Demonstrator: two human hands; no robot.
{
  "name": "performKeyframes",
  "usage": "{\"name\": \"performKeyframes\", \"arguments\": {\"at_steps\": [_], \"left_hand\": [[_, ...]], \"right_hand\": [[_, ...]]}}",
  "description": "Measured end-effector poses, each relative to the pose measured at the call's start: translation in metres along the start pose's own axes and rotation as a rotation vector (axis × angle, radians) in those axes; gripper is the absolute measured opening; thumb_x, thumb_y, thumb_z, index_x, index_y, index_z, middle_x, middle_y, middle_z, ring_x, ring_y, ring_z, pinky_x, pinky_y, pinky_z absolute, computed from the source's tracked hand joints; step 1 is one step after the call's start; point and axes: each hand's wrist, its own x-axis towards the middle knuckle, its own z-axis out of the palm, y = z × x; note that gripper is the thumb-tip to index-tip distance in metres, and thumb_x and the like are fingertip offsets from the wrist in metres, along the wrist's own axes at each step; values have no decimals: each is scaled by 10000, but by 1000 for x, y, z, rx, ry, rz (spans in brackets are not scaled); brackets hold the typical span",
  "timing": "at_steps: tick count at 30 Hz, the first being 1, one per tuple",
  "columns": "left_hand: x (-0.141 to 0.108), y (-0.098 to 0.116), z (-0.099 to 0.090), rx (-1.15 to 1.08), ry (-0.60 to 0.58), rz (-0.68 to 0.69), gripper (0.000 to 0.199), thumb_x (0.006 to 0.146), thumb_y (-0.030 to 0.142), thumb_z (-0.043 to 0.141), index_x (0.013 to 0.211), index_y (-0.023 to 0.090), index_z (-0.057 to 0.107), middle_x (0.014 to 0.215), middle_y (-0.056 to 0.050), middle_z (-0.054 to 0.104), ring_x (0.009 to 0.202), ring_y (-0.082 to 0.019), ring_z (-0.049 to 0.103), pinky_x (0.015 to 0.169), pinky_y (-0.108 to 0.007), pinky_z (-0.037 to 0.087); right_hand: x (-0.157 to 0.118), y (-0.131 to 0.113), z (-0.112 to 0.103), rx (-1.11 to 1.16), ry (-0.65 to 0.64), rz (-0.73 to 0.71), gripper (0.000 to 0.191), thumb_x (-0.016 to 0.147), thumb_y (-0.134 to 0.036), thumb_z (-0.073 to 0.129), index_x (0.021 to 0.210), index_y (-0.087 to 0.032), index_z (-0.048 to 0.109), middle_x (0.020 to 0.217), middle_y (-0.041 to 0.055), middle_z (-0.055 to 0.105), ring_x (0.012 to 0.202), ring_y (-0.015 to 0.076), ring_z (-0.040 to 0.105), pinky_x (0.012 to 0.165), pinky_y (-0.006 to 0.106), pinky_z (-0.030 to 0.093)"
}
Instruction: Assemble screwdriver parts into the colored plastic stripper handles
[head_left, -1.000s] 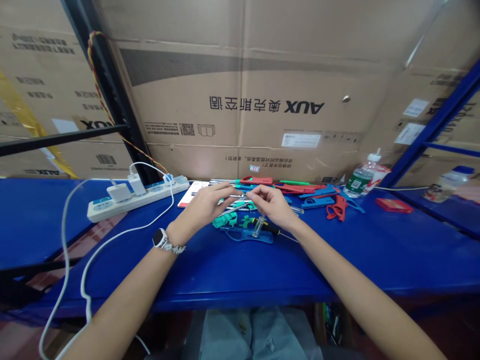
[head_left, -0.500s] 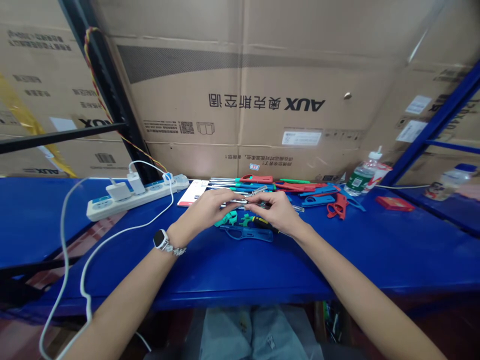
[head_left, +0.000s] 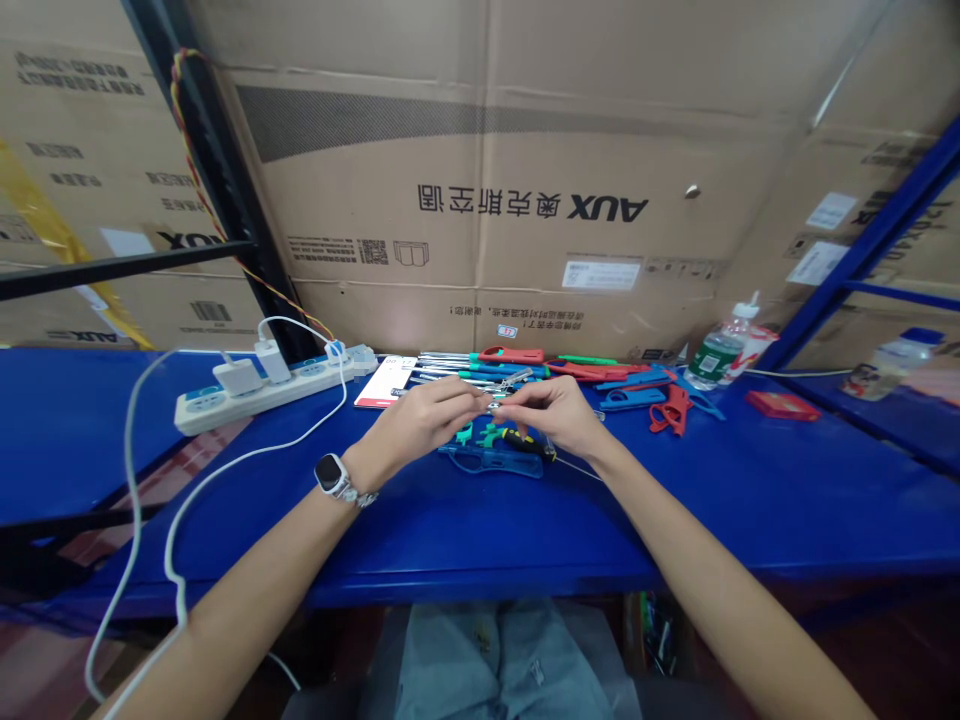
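Note:
My left hand point(head_left: 436, 415) and my right hand point(head_left: 561, 415) meet above the middle of the table, both closed in a pinch. Between their fingertips is a small shiny metal part point(head_left: 493, 406); its exact kind is too small to tell. Just below the hands lie green plastic pieces point(head_left: 491, 435), a screwdriver point(head_left: 529, 443) with a black and yellow handle, and a translucent blue lighter casing point(head_left: 491, 461). Behind the fingers are long-necked lighters with metal tubes, among them one with a red handle point(head_left: 511, 355).
A white power strip point(head_left: 255, 395) with chargers and cables lies left, beside a white and red card point(head_left: 388, 382). Red casings point(head_left: 671, 408) and blue casings point(head_left: 628, 399) lie right, near a green-labelled bottle point(head_left: 709, 360) and a red box point(head_left: 782, 405). Cardboard boxes point(head_left: 525, 150) stand behind the blue table point(head_left: 480, 540).
My hands stay together, but the fingers have shifted and the metal between them shows as a smaller bright piece. The screwdriver's shaft now shows beneath my right hand.

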Motion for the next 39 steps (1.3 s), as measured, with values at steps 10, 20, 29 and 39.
{"name": "performKeyframes", "arguments": {"at_steps": [10, 20, 29, 39], "left_hand": [[-2, 1, 6, 78, -88, -75, 288, 1082, 196, 419, 1308, 223, 594, 1041, -82, 692, 900, -179, 671, 747, -308, 574], [-6, -2, 1, 25, -152, -197, 264, 1088, 248, 380, 1189, 169, 611, 1024, -93, 670, 852, -207, 675, 734, -335, 552], [-12, -4, -4, -75, -74, -272, 112, 1041, 222, 498, 1029, 195, 607, 843, -32, 673, 714, -158, 633, 659, -287, 494], [-8, 2, -7, -118, -3, -364, 133, 1015, 212, 513, 948, 194, 626, 711, -3, 626, 591, -123, 550, 544, -268, 412]], "right_hand": [[2, 5, 4, 20, 3, -6, 382, 768, -553, 797, 859, -189, 728, 691, 23, 730, 499, 116, 564, 499, 266, 448], [-17, 17, -14, -253, 2, -16, 361, 792, -319, 790, 1109, -191, 675, 939, 49, 741, 863, 212, 679, 807, 378, 540], [-17, 29, -5, -199, -3, -10, 245, 902, -381, 682, 1079, -214, 660, 965, 46, 749, 897, 215, 715, 854, 393, 552], [-14, 30, -2, -104, 10, 46, 298, 889, -506, 685, 959, -217, 655, 849, 41, 764, 834, 227, 737, 804, 402, 563]]}}
